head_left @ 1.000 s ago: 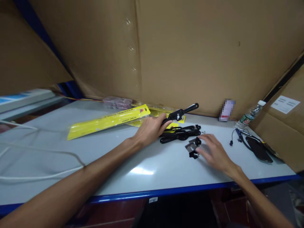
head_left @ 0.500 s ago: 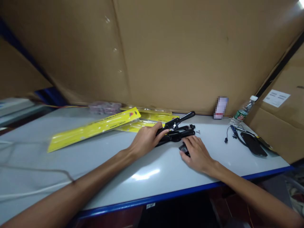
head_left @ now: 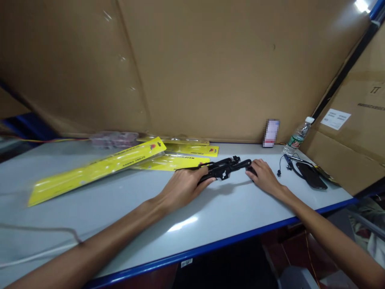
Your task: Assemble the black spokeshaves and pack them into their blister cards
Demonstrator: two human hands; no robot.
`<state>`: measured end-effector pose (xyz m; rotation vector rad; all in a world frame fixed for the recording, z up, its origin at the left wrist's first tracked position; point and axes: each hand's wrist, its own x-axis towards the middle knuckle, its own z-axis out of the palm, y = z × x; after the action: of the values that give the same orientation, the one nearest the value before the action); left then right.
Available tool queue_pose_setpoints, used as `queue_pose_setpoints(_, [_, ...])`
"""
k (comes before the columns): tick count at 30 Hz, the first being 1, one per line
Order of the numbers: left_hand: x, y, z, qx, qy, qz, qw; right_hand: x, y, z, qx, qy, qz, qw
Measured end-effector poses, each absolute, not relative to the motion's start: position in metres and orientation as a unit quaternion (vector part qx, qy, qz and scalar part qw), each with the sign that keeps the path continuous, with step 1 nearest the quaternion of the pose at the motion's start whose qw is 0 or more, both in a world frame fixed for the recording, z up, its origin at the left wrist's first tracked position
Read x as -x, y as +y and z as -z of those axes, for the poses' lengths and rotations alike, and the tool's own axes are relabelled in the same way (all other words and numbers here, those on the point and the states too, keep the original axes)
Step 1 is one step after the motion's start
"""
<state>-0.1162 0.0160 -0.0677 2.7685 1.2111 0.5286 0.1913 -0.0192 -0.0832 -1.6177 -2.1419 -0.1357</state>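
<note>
Black tools with long handles (head_left: 224, 170) lie bunched together above the tabletop, their ends pointing right. My left hand (head_left: 188, 182) is closed around their left part, thumb below and fingers on top. Just right of the handle ends, my right hand (head_left: 263, 174) rests low over the table with its fingers curled on a small dark object, mostly hidden under them. Behind my left hand are yellow cards with clear plastic covers (head_left: 183, 161). A longer yellow card package (head_left: 99, 168) slants across the table at the left.
Cardboard (head_left: 195, 72) walls the back of the blue-edged table (head_left: 144, 249). At the right are a bottle (head_left: 296, 138), a propped phone (head_left: 271, 133), a dark flat device (head_left: 311, 175) and earphones (head_left: 279, 173). A pinkish plastic-wrapped bundle (head_left: 114, 139) sits at the back left.
The view has shifted. My left hand has turned the black tools, which now lie closer together. My right hand has moved right and away, to beyond the handle ends.
</note>
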Motion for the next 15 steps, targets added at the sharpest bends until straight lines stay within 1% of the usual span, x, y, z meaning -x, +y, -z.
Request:
queue_pose_setpoints(5, [0.104, -0.001, 0.072, -0.918, 0.379, -0.101, 0.053, -0.190, -0.037, 0.068, 0.648, -0.695, 0.059, 0.308])
queue_pose_setpoints(8, [0.098, -0.008, 0.073, -0.918, 0.386, -0.077, 0.053, -0.163, -0.065, 0.062, 0.645, -0.699, -0.009, 0.309])
queue_pose_setpoints(10, [0.095, -0.012, 0.073, -0.916, 0.393, -0.069, 0.053, -0.141, -0.079, 0.060, 0.642, -0.708, -0.095, 0.278])
queue_pose_setpoints(12, [0.093, -0.016, 0.072, -0.913, 0.401, -0.059, 0.058, -0.122, -0.084, 0.059, 0.651, -0.711, -0.149, 0.222])
queue_pose_setpoints(15, [0.091, -0.021, 0.069, -0.910, 0.408, -0.041, 0.057, -0.106, -0.075, 0.057, 0.673, -0.710, -0.153, 0.140])
